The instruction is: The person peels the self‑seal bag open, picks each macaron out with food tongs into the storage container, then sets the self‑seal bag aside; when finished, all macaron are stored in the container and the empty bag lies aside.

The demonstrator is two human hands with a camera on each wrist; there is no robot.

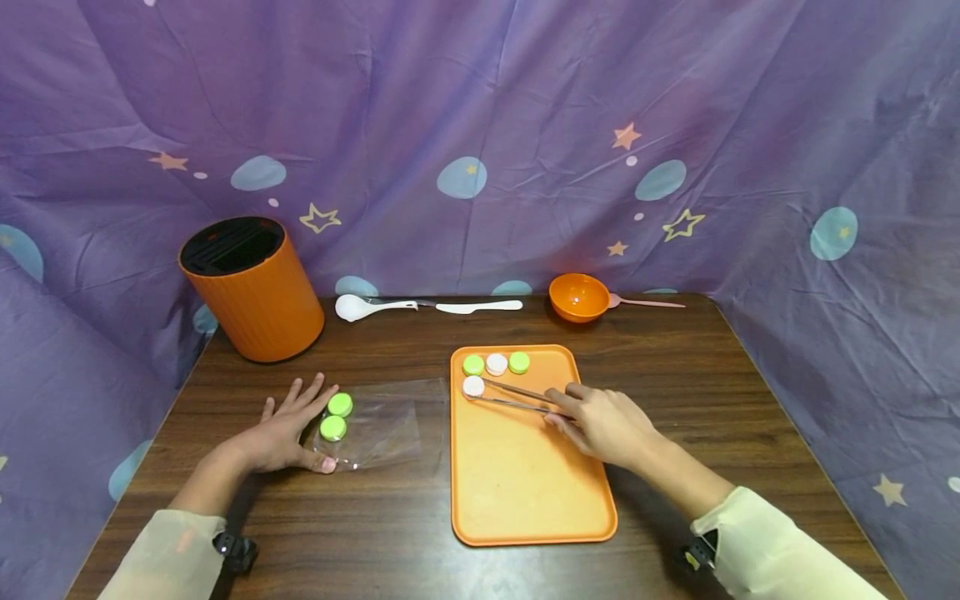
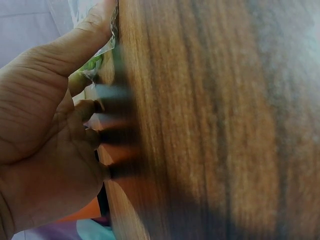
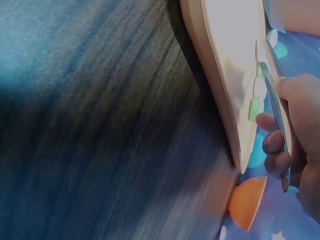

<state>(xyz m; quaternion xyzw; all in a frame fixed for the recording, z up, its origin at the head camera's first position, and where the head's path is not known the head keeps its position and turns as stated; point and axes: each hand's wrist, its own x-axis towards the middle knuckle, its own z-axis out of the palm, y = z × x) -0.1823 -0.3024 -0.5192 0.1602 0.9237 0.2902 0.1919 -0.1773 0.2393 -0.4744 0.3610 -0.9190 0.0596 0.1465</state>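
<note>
My right hand (image 1: 611, 425) grips metal tweezers (image 1: 517, 406) over the orange tray (image 1: 532, 492). The tweezer tips stand either side of a small white disc (image 1: 473, 386) near the tray's left edge. Above it, along the far end, a green disc (image 1: 473, 365), a white disc (image 1: 497, 363) and another green disc (image 1: 519, 362) form a row. To the left, my left hand (image 1: 285, 429) lies with fingers spread, its thumb and index finger at the edge of a clear plastic bag (image 1: 390, 425). Two green discs (image 1: 337, 417) sit there between thumb and index finger.
An orange knife block (image 1: 258, 300) stands at the back left. Along the back edge lie a white ladle (image 1: 360, 307), a white knife (image 1: 480, 307), an orange bowl (image 1: 579, 297) and a pink utensil (image 1: 645, 302). A purple curtain (image 1: 405, 125) hangs behind the table.
</note>
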